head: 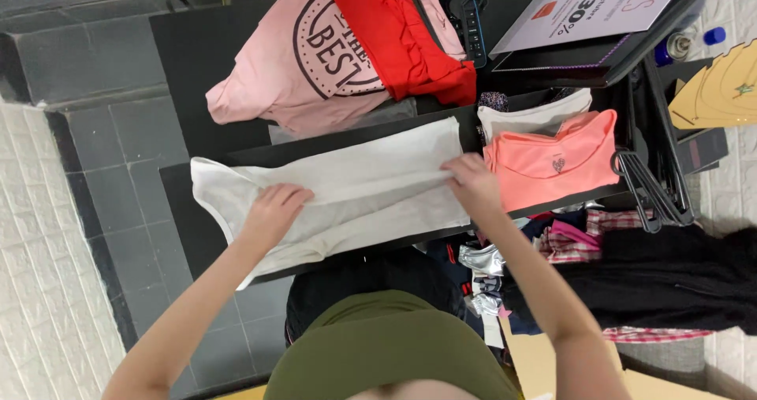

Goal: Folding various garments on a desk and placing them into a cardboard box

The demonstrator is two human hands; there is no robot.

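On the black shelf edge (181, 183), just in front of the body: a white, soft cotton garment (371, 199) spread flat and lengthways, partly folded along its upper edge. Left hand (272, 211) pressed down on the cloth near its left third, fingers curled and closed over a fold. Right hand (471, 181) at the right end, fingertips pinched shut on the doubled edge. Just beside that hand, touching the white cloth's end: a folded coral-pink T-shirt with a small heart print (552, 159), and a folded white top (536, 114) behind it. Further back, a pale pink sweatshirt with a round dark emblem (300, 65) under a red ruffled garment (394, 33). To the right, black plastic hangers (650, 191); above, a slanted white printed sign (591, 5).

Likely trouble: left tail of the white garment hanging over the shelf's front corner, so a loosened left grip could let it slide to the grey tiled floor (110, 155). Uneven pull between the two hands could skew the fold. A wide sweep of the right wrist could ruffle the coral pile.
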